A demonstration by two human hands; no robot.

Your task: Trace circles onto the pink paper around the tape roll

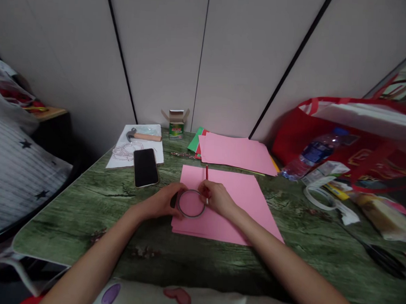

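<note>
Pink paper sheets [241,199] lie in a loose stack on the green wood-patterned table [111,210]. A thin grey ring [191,216], perhaps a roll of tape, rests flat on their left part, and pink paper shows through its middle. My left hand [162,202] curves around the ring's left side, thumb and fingers closed on it. Something dark shows between those fingers; I cannot make it out. On the ring's right side, my right hand [219,199] grips a red pencil [207,171] at the rim, its upper end pointing away from me.
Behind lie more pink sheets [237,151], a green box [176,127] and a hammer [145,136] on white paper. A phone [145,167] is left of my hands. To the right are a bottle [313,153], white tape [318,201], black-handled scissors [384,260] and a red bag [296,125].
</note>
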